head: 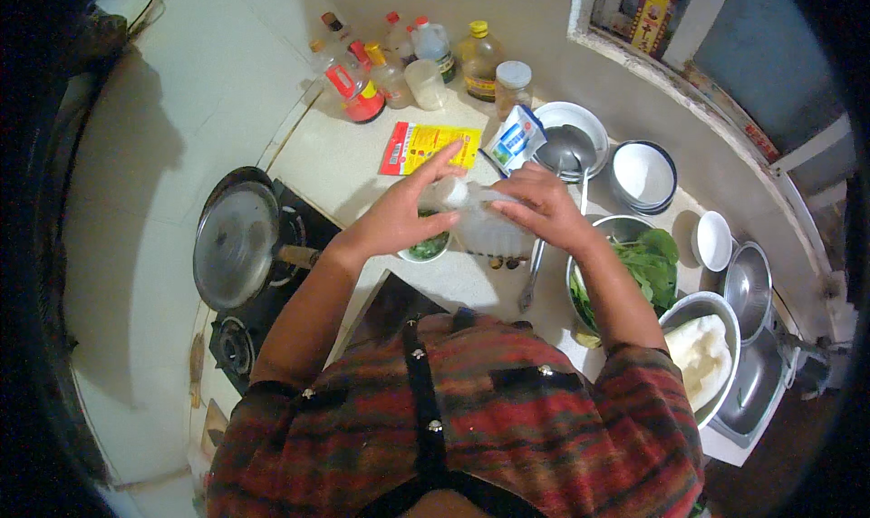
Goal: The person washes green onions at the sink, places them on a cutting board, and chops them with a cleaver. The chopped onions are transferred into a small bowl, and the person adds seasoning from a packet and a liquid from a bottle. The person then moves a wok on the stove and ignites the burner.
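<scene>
Both my hands are raised over the counter at a translucent plastic container [488, 229] with a white cap. My right hand [538, 202] has its fingers closed on the container's top edge. My left hand [414, 205] is spread at the capped side, thumb and index finger apart; whether it bears any weight is unclear. Under that hand, a white bowl [428, 260] of chopped greens is partly hidden. Just beyond lie a red and yellow seasoning packet [435, 149] and a blue and white packet [514, 141].
A wok [238, 243] rests on the gas stove at left. Bottles and a lidded jar [513, 86] stand along the wall. At right are a metal bowl of leafy greens [646, 266], stacked bowls [642, 175], a large bowl [731, 355] and a sink [751, 389].
</scene>
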Tool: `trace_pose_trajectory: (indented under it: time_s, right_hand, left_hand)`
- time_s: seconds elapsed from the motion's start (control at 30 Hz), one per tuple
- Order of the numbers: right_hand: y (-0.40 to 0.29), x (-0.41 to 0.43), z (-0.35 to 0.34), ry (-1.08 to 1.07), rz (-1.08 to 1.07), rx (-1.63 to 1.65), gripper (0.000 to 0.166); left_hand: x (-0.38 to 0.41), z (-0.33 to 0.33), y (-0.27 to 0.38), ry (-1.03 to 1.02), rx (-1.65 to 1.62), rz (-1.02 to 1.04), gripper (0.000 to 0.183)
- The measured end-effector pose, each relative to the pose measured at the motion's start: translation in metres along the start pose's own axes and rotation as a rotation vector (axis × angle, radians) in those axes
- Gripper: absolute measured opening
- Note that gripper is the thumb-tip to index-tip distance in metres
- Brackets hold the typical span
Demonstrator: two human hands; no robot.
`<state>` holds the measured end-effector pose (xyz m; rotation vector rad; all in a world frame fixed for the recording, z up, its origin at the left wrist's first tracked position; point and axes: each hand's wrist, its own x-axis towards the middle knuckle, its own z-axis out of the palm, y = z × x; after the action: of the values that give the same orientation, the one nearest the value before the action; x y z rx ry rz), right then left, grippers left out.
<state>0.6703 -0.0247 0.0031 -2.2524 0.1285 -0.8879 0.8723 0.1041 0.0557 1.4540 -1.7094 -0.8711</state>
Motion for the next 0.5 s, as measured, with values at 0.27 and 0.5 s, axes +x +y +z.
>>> trace_pose_trajectory:
  time_s: [0.27, 0.5]
  right_hand:
    - [-0.002, 0.009, -0.009, -0.021, 0.012, -0.096, 0.022]
    - [0.001, 0.008, -0.008, -0.007, 0.033, -0.085, 0.021]
  left_hand:
    - [0.013, -0.003, -0.008, 0.279, 0.329, -0.023, 0.036]
    - [0.012, -0.009, -0.006, 0.061, 0.007, 0.088, 0.035]
